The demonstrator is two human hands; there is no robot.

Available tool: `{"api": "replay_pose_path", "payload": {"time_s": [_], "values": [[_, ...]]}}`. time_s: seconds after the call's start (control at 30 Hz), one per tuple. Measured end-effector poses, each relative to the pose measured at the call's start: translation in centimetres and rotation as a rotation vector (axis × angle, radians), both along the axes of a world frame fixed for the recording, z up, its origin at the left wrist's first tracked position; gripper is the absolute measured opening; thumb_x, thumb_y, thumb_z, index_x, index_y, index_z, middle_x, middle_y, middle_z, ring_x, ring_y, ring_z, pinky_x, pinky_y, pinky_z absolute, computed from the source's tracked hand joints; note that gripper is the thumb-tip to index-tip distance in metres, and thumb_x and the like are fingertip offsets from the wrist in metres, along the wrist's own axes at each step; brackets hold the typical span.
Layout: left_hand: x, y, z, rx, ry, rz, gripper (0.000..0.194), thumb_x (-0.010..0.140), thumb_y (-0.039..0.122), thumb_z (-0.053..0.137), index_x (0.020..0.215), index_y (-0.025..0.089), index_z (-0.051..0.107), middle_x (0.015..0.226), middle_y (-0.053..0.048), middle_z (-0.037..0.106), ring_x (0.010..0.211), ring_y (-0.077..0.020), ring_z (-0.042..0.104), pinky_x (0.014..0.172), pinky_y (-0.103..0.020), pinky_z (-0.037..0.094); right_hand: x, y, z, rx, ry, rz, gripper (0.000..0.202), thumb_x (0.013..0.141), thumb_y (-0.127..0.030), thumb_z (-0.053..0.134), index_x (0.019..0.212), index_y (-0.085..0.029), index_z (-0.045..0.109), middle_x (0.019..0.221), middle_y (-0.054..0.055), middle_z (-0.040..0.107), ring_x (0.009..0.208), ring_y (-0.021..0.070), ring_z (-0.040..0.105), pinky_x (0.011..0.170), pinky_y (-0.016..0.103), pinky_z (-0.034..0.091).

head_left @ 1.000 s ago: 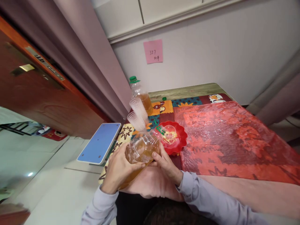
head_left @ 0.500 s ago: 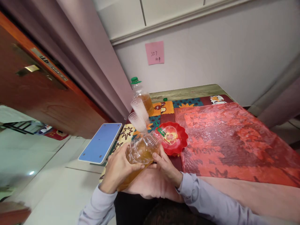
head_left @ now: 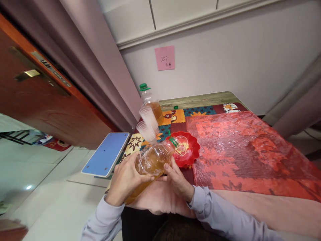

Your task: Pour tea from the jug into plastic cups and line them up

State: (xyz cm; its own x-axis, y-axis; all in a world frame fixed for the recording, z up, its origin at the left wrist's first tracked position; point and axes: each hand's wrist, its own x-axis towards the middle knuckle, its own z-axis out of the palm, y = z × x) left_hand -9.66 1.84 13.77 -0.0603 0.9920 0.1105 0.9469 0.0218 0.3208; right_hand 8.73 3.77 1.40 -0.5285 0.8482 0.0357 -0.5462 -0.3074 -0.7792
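A clear plastic bottle [head_left: 154, 160] of amber liquid lies tilted between my hands, its neck pointing right over a red scalloped plate [head_left: 193, 157]. My left hand [head_left: 126, 177] is wrapped round the bottle's body, and my right hand [head_left: 177, 177] grips it near the shoulder. A loose green ring [head_left: 173, 140] hangs at the bottle's mouth. Under the mouth, a clear cup [head_left: 182, 142] stands on the plate; whether liquid is flowing into it I cannot tell. Just beyond the bottle are two stacks of clear plastic cups [head_left: 147, 122].
A second bottle [head_left: 155, 108] with a green cap stands behind the cups. A small green cap [head_left: 176, 107] lies near the table's back. Clear red plastic sheeting [head_left: 238, 144] covers the right side. A blue-topped stool [head_left: 106, 154] stands left of the table.
The bottle has tipped a little further, and its neck has moved slightly right over the cup. Both hands keep the same hold. The view has shifted slightly.
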Motion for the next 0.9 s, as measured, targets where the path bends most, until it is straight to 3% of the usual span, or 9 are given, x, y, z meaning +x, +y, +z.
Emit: {"api": "replay_pose_path", "payload": {"time_s": [0.13, 0.4, 0.6, 0.77, 0.9], "values": [[0.3, 0.2, 0.4, -0.020, 0.018, 0.008, 0.075, 0.058, 0.065, 0.090, 0.119, 0.026, 0.070, 0.118, -0.010, 0.080, 0.105, -0.0372, 0.076, 0.087, -0.045, 0.055, 0.0, 0.1, -0.1, 0.004, 0.006, 0.010, 0.085, 0.099, -0.069, 0.059, 0.168, -0.043, 0.017, 0.173, 0.009, 0.040, 0.143, 0.0369, 0.058, 0.099, 0.062, 0.063], [0.9, 0.5, 1.4, -0.124, 0.062, 0.051, 0.075, 0.060, 0.065, 0.090, 0.120, 0.025, 0.067, 0.121, -0.011, 0.079, 0.109, -0.0381, 0.075, 0.089, -0.045, 0.053, 0.0, 0.2, 0.0, -0.062, 0.053, 0.023, 0.092, 0.095, -0.068, 0.066, 0.167, -0.040, 0.016, 0.173, 0.010, 0.038, 0.144, 0.0358, 0.058, 0.096, 0.054, 0.065], [1.3, 0.4, 2.1, -0.172, 0.101, 0.056, 0.071, 0.066, 0.063, 0.087, 0.123, 0.025, 0.065, 0.125, -0.011, 0.078, 0.112, -0.0358, 0.074, 0.089, -0.042, 0.052, 0.0, 0.0, 0.3, -0.139, 0.123, 0.006, 0.079, 0.099, -0.058, 0.069, 0.164, -0.043, 0.027, 0.168, 0.006, 0.047, 0.141, 0.0333, 0.059, 0.097, 0.053, 0.065], [1.6, 0.6, 2.3, -0.191, 0.109, 0.057, 0.073, 0.068, 0.065, 0.085, 0.126, 0.026, 0.064, 0.123, -0.010, 0.079, 0.111, -0.0359, 0.074, 0.088, -0.042, 0.051, -0.2, 0.1, 0.1, -0.170, 0.126, -0.002, 0.077, 0.097, -0.059, 0.071, 0.161, -0.043, 0.032, 0.165, 0.006, 0.049, 0.139, 0.0335, 0.061, 0.097, 0.054, 0.064], [1.7, 0.7, 2.5, -0.219, 0.129, 0.078, 0.070, 0.067, 0.058, 0.087, 0.123, 0.024, 0.064, 0.124, -0.012, 0.078, 0.115, -0.0367, 0.073, 0.092, -0.043, 0.052, -0.1, 0.1, 0.3, -0.179, 0.115, -0.007, 0.079, 0.095, -0.062, 0.072, 0.161, -0.043, 0.034, 0.167, 0.006, 0.048, 0.140, 0.0341, 0.060, 0.096, 0.053, 0.064]]}}
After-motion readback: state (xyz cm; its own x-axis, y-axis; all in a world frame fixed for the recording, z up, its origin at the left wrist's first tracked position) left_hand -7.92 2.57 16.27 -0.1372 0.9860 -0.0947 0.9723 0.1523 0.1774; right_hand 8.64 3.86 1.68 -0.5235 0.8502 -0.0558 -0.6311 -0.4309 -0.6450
